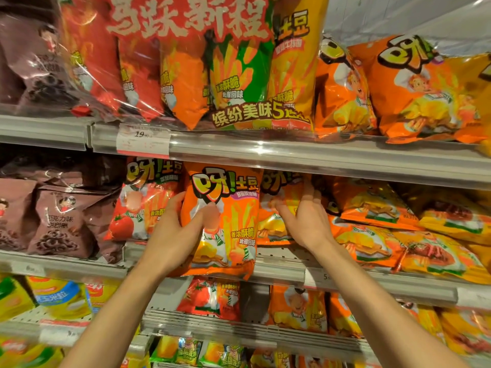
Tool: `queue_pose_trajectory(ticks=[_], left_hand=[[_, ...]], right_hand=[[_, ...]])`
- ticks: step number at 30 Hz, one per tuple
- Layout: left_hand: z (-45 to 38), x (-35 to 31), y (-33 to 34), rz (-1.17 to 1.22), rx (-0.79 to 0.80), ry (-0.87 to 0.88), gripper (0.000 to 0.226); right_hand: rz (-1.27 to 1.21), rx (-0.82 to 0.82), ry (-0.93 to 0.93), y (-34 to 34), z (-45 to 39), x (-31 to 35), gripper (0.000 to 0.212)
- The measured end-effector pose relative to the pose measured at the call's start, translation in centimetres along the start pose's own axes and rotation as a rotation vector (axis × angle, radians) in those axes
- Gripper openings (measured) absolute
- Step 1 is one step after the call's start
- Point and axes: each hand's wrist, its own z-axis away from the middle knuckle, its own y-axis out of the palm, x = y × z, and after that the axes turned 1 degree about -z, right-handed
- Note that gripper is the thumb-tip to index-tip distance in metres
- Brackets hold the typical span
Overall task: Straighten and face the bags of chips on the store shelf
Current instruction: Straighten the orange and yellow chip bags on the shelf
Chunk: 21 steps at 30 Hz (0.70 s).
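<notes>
An orange chip bag [228, 227] stands upright at the front of the middle shelf [279, 269], its bottom hanging over the shelf edge. My left hand [180, 227] grips its left side, thumb across the front. My right hand [305, 219] reaches past the bag's right edge, fingers spread against another orange bag [276, 187] standing behind it. A red tomato-flavour bag [143, 203] stands just left of the held one. To the right, several orange and yellow bags [377, 208] lie flat and tilted in a loose pile.
Brown chocolate-snack bags [61, 224] fill the middle shelf's left end. The upper shelf [292, 152] carries a large multipack [202, 62] and orange bags [414, 88], with a price tag [143, 139] on its rail. Lower shelves hold more bags [297, 309].
</notes>
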Motion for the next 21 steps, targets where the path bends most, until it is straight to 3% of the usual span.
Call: queue_pose_trajectory(ticks=[4,9,11,15,21], left_hand=[[0.1,-0.1,0.1,-0.005,-0.002,-0.002,0.070],[0.0,0.0,0.2,0.003,0.000,0.002,0.072],[-0.1,0.1,0.2,0.001,0.006,0.005,0.072],[-0.3,0.4,0.4,0.017,0.000,0.016,0.070],[-0.5,0.6,0.6,0.034,0.008,0.022,0.070]], right_hand=[[0.082,-0.014,0.008,1.2,-1.5,0.4,0.074],[0.014,0.050,0.083,1.8,-1.8,0.7,0.094],[0.031,0.161,0.131,1.0,-2.1,0.6,0.096],[-0.045,0.358,0.203,-2.0,-1.8,1.0,0.078],[-0.286,0.225,0.222,-1.2,-2.2,-0.3,0.063]])
